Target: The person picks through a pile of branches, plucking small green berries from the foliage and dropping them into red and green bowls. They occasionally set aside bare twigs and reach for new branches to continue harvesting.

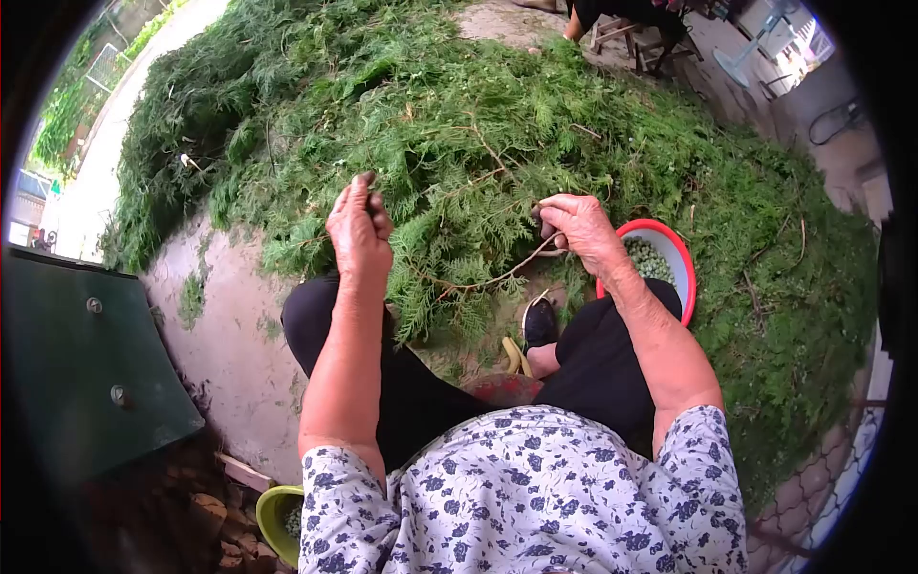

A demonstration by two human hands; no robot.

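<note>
A leafy green branch (459, 273) with a thin curved brown stem hangs in front of my knees. My right hand (579, 228) is closed around the stem's upper right end, with the fingertips pressed together. To the left, my left hand (361, 225) is raised over the greenery with its fingers closed in a pinch; what they hold, if anything, is too small to make out. Beside my right knee, under my right forearm, stands a red-rimmed white basin (681, 256) with small pale green pieces (650, 260) in it.
A wide heap of cut green branches (316, 105) spreads ahead and to the right. A yellow-green bowl (273, 521) stands at the lower left, near a dark green panel (86, 354). Another person's arm (574, 26) and a wooden stool (636, 38) show at the top.
</note>
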